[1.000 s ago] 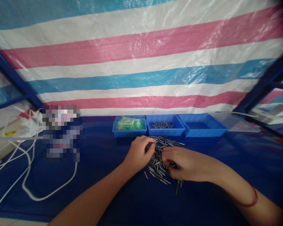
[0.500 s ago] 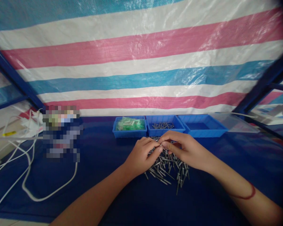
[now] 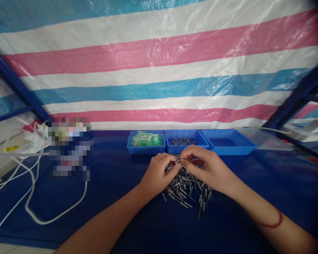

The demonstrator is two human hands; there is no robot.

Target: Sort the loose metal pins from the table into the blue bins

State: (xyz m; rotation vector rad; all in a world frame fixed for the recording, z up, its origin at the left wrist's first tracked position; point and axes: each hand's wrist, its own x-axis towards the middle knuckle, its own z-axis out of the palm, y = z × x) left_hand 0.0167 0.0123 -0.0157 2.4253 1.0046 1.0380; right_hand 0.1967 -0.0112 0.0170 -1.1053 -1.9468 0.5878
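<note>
A pile of silvery blind rivets (image 3: 184, 188) lies loose on the dark blue table, with several strays along its near edge. Above its far part, my left hand (image 3: 159, 174) and my right hand (image 3: 208, 169) meet fingertip to fingertip. Between the fingertips shows a small metal piece, which looks like one rivet (image 3: 178, 161); both hands pinch it with thumb and forefinger. Most of it is hidden by the fingers. A red band circles my right forearm.
Behind the pile stand three blue bins side by side: the left bin (image 3: 145, 151) with green-and-clear plastic packets, the middle bin (image 3: 172, 133) with some rivets, the right bin (image 3: 228, 150). A clear sheet (image 3: 270, 139) lies at right. White cables (image 3: 29, 197) run along the left.
The fingertips have shifted slightly on the small metal piece and parted a little, so more of it shows. The pile and bins look the same.
</note>
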